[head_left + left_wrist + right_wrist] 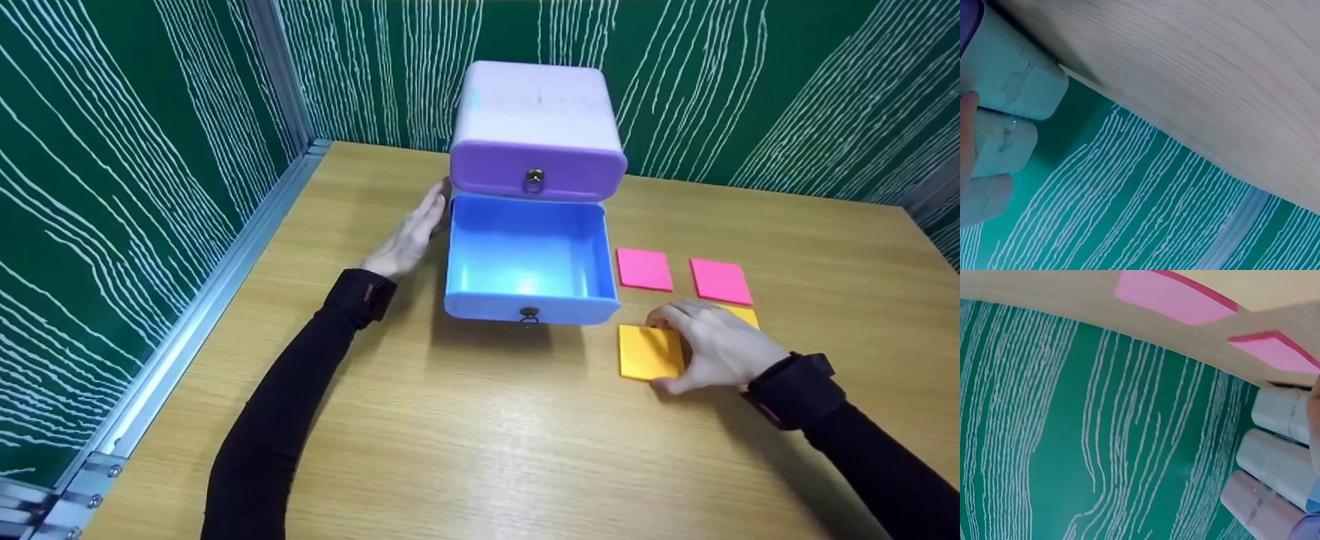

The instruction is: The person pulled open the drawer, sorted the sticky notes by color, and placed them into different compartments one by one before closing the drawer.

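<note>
A small chest of drawers [536,101] stands at the back, its purple top drawer [487,174] closed and its blue drawer [517,247] pulled out with nothing inside. My left hand [409,236] rests with extended fingers against the chest's left side; the fingertips are partly hidden behind it. Right of the blue drawer, my right hand [716,345] pinches an orange sticky note pad [645,354], thumb at its near edge and fingers at its far edge. Another orange pad [742,315] shows partly behind that hand.
Two pink sticky note pads [645,270] lie beyond the orange ones on the wooden table [480,450]. A green wall with white wavy lines [690,90] closes off the back. Along the left side runs a metal frame rail [202,322].
</note>
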`<action>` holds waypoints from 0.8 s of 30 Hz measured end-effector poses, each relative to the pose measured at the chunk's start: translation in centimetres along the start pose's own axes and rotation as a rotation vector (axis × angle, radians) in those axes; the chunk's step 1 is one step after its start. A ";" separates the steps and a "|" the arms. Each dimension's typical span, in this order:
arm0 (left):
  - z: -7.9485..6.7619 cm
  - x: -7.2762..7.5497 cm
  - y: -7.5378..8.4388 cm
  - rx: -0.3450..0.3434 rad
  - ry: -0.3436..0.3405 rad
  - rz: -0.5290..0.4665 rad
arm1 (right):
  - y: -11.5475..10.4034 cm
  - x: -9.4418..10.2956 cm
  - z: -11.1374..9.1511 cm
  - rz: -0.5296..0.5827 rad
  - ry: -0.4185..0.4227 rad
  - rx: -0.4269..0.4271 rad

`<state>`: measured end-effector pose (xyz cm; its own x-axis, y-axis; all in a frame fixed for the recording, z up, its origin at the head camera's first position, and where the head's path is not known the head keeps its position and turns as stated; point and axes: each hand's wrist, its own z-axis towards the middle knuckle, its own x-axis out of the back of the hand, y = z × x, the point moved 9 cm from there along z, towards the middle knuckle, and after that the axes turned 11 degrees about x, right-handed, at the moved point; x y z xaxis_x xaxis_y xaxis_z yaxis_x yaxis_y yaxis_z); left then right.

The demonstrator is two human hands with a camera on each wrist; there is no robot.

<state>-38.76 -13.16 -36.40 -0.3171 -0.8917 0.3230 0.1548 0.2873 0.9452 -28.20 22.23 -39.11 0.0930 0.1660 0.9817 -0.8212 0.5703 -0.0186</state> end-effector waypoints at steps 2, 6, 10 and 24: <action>0.1 -0.1 0.0 0.000 -0.001 -0.004 | -0.6 0.5 0.1 -0.005 0.022 0.028; 0.0 0.0 0.0 0.020 0.014 0.030 | -1.3 2.1 0.2 -0.001 0.103 0.087; -0.1 0.0 -0.1 0.037 0.029 0.066 | -1.4 4.4 0.0 0.028 0.181 0.119; -0.1 0.1 0.0 0.031 0.037 0.093 | -3.1 13.0 2.5 0.148 0.334 0.224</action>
<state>-38.67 -13.28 -36.41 -0.2683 -0.8727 0.4080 0.1528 0.3796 0.9124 -25.84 20.56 -25.85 0.1121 0.5051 0.8557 -0.9378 0.3385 -0.0769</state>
